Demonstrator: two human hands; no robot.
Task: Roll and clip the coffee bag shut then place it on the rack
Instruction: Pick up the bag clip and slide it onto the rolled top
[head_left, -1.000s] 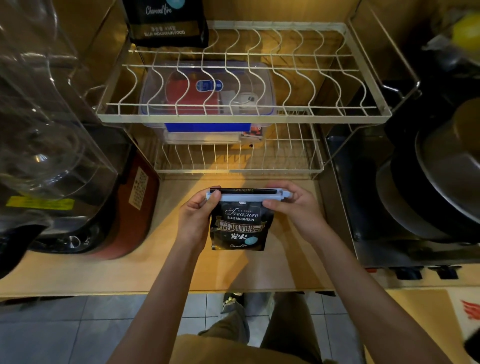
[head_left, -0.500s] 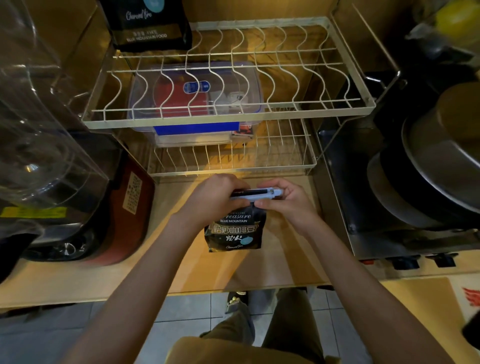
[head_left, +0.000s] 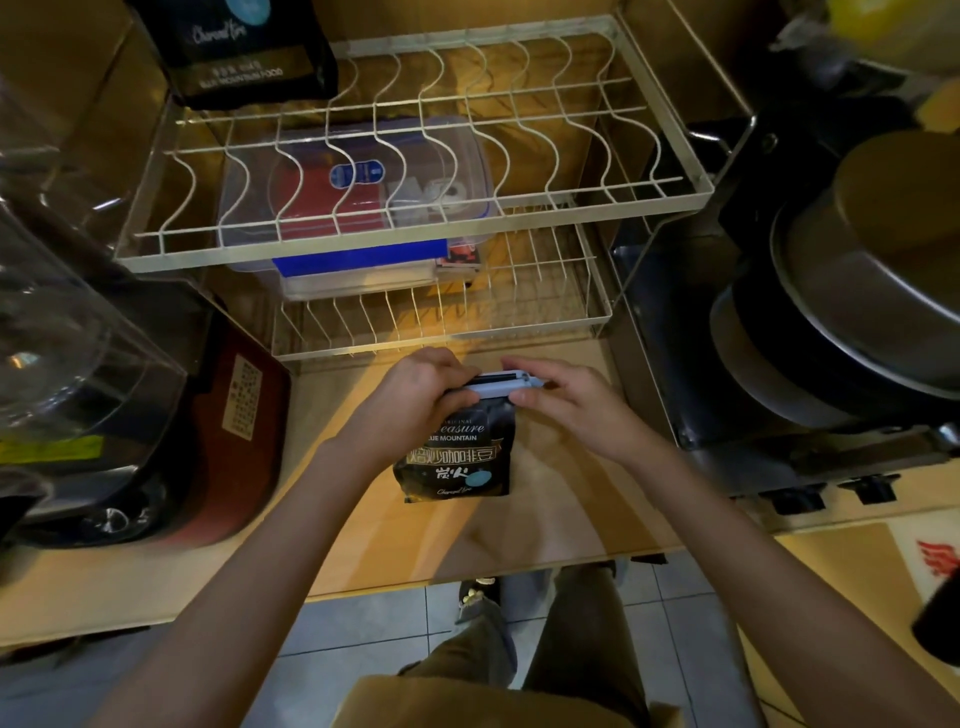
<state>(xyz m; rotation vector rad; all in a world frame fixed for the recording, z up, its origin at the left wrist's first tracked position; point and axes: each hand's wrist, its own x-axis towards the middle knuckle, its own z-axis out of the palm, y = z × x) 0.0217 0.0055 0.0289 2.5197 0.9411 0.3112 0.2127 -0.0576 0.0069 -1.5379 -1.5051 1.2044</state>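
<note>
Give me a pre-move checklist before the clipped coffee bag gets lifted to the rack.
1. Clip sits across the top of the coffee bag: ok.
2. Clip fully snapped shut: cannot tell, the left hand covers one end.
3. Both hands on the clip: ok, the right hand pinches the other end.
4. Bag rests on the counter, not yet lifted: ok.
5. Free space on the upper rack: ok, only another bag stands at its back left.

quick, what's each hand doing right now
Left hand: closed over the clip and the bag top.
Right hand: fingers pinching the clip's right end.
</note>
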